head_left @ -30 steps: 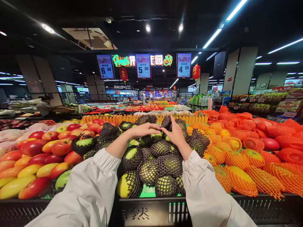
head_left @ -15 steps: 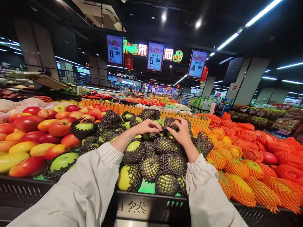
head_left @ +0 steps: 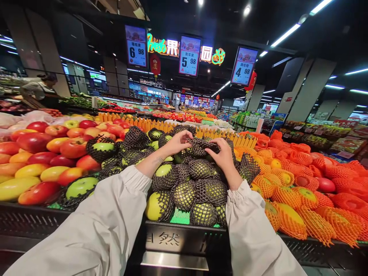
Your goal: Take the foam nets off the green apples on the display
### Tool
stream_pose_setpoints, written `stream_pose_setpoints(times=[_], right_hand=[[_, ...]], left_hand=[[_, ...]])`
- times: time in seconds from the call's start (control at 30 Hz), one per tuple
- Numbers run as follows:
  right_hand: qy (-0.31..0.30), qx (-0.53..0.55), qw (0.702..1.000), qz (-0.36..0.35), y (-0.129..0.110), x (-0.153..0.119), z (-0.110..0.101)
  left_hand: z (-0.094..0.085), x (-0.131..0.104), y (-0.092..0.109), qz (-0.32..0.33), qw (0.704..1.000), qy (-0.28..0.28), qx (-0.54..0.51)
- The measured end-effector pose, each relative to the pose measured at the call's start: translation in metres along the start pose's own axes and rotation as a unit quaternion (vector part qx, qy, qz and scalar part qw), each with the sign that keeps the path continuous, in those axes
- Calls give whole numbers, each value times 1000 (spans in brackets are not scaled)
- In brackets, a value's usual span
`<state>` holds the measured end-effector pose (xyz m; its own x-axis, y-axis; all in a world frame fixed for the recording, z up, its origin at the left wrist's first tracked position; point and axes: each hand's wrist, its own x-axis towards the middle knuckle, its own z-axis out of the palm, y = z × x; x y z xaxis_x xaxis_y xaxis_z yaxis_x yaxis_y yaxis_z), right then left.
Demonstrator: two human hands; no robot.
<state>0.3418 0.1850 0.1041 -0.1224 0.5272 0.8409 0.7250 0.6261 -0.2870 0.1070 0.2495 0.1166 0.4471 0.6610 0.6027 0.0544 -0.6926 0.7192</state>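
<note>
Both hands are over a heap of green apples in black foam nets. My left hand [head_left: 177, 143], fingers closed in a pinch, is at the left edge of a black foam net [head_left: 200, 148] near the top of the heap. On the net's other edge, my right hand [head_left: 223, 154] pinches with thumb below and fingers above. The net looks stretched between them; whether fruit sits inside it I cannot tell. Just below lie more netted green apples [head_left: 184, 194], and one apple [head_left: 153, 207] shows partly bare at the front left.
Red and yellow apples [head_left: 34, 142] and mangoes [head_left: 17, 188] lie to the left. Fruit in orange nets [head_left: 290, 220] and red nets [head_left: 342, 184] fills the right side. A black crate edge [head_left: 184, 230] runs in front; a yellow picket fence [head_left: 138, 124] stands behind. Another person [head_left: 43, 90] is far left.
My hands have drawn slightly up, and the black net now shows stretched between them. The view has shifted a little, and a person has come into sight at the far left.
</note>
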Motion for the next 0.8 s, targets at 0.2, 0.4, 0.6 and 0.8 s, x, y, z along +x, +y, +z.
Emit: stream_pose_setpoints(times=[0.2,0.4,0.6,0.8], right_hand=[[34,46,993,105,1,0,0],[-16,184,981,62,-7,1,3],[-135,338,913,187,-12,2,7],[-160,301,927,155,0,1,15]], left_hand=[[-2,3,-8,-1,999,24,-21],[-5,2,-7,-21,992,25,124],[-3,-2,-2,-75,991,20,113],[0,-1,5,-127,990,15,57]])
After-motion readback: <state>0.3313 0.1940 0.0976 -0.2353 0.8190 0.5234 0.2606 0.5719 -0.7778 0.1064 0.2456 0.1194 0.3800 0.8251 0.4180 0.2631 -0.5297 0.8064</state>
